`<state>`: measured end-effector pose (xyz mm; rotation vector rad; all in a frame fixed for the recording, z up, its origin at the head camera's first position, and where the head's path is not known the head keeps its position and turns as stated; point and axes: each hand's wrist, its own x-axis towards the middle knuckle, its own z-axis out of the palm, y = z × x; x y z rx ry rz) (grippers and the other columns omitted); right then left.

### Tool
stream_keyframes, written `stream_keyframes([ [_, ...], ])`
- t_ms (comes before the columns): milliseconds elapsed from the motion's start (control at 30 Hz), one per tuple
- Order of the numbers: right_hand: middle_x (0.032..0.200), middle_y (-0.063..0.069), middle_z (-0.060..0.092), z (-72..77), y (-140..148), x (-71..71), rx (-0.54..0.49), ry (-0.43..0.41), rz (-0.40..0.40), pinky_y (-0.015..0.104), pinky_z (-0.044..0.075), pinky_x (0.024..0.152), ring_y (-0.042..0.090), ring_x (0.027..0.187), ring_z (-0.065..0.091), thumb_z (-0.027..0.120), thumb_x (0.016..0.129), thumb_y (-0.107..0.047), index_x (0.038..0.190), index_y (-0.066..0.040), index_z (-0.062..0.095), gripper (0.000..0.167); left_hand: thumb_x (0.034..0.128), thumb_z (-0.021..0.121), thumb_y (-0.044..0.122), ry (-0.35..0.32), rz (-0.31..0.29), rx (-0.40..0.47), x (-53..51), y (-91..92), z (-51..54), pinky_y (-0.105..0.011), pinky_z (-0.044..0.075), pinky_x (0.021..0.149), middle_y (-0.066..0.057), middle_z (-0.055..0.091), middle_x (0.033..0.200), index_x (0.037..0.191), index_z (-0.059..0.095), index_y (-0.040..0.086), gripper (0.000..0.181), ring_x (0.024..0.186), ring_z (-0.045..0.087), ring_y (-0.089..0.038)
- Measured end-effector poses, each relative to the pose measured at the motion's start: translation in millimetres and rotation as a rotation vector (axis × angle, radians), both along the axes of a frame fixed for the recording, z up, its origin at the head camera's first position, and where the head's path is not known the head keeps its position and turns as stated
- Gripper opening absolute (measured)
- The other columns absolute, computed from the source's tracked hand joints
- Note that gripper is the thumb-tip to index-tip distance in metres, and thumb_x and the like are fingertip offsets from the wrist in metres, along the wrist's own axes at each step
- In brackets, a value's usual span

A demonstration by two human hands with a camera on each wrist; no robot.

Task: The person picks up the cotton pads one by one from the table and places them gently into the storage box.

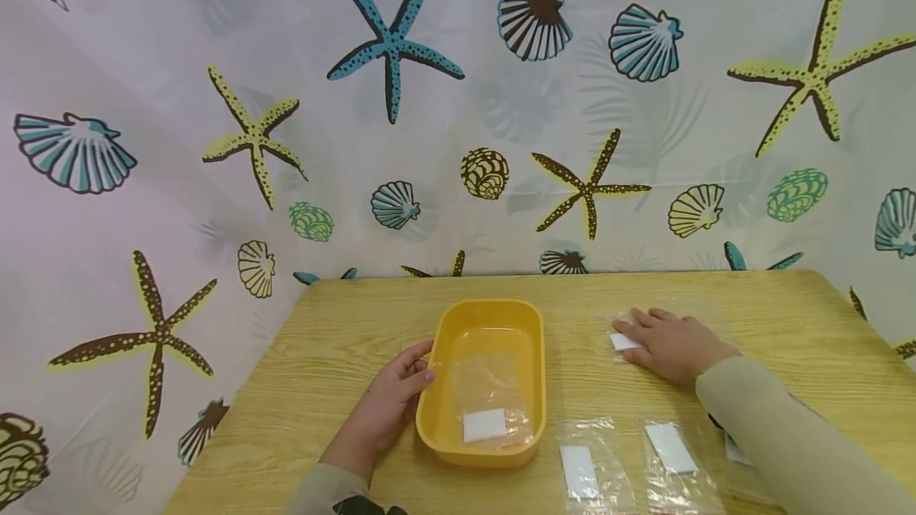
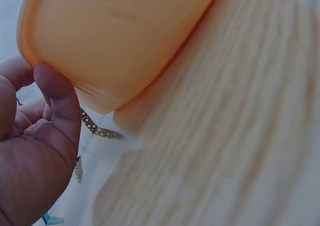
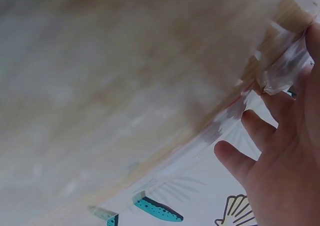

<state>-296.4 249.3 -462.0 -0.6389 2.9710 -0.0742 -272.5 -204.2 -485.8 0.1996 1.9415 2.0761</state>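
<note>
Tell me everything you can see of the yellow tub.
The yellow tub is rectangular and open-topped, with rounded corners and a smooth rim; it looks like plastic. It stands upright on the wooden table, longer front to back. The left hand grips its left side. A clear bag with a white piece lies inside, toward the near end.

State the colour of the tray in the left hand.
The tray is yellow-orange; head view shows it best.

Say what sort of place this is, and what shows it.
Probably a makeshift indoor workspace, judging by the wood-grain table, the seashell-and-starfish curtain behind it and the yellow plastic tub.
</note>
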Motion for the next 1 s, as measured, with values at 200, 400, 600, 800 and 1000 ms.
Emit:
stream_keyframes([
  [200,0.154,0.017,0.044,2.2,-1,0.3,0.018,0.069,0.030,0.067,0.038,0.101,0.045,0.138,0.040,0.045,0.107,-0.042,0.155,-0.013,0.043,0.056,0.1020,0.058,0.008,-0.006,0.004,-0.007,-0.2,-0.8,0.4,-0.032,0.056,0.083,-0.016,0.049,0.117,0.154,0.042,0.011,0.054,0.101,0.057,-0.023],
  [400,0.147,0.012,0.053,1.1,-1,-1.4,0.077,0.162,0.072,0.064,0.045,0.095,0.045,0.134,0.045,0.046,0.108,-0.031,0.146,-0.009,0.055,0.045,0.1018,0.060,0.011,-0.010,0.003,-0.008,-1.1,-1.2,-0.8,-0.032,0.056,0.082,-0.016,0.049,0.117,0.153,0.042,0.012,0.055,0.099,0.058,-0.023],
  [600,0.145,0.009,0.056,-1.1,-5,-2.9,0.074,0.170,0.040,0.064,0.043,0.098,0.044,0.136,0.044,0.044,0.108,-0.035,0.144,-0.011,0.058,0.045,0.1011,0.061,0.012,-0.017,0.005,-0.010,-0.4,-0.5,-1.3,-0.032,0.056,0.083,-0.017,0.049,0.118,0.153,0.043,0.012,0.056,0.101,0.058,-0.023],
  [800,0.143,0.008,0.058,7.1,-19,2.3,0.017,0.200,0.001,0.065,0.039,0.102,0.043,0.136,0.044,0.044,0.108,-0.041,0.142,-0.013,0.060,0.047,0.1016,0.060,0.011,-0.009,0.009,-0.023,-0.6,-0.5,-2.0,-0.031,0.056,0.082,-0.018,0.049,0.120,0.154,0.042,0.012,0.055,0.102,0.058,-0.025],
  [1000,0.140,0.007,0.061,19.4,-39,8.2,-0.017,0.288,0.035,0.064,0.041,0.101,0.041,0.134,0.048,0.047,0.107,-0.041,0.140,-0.013,0.063,0.046,0.1025,0.058,0.009,-0.013,0.013,-0.011,-0.8,0.1,-2.4,-0.031,0.056,0.081,-0.017,0.050,0.119,0.153,0.042,0.012,0.053,0.101,0.058,-0.024],
])
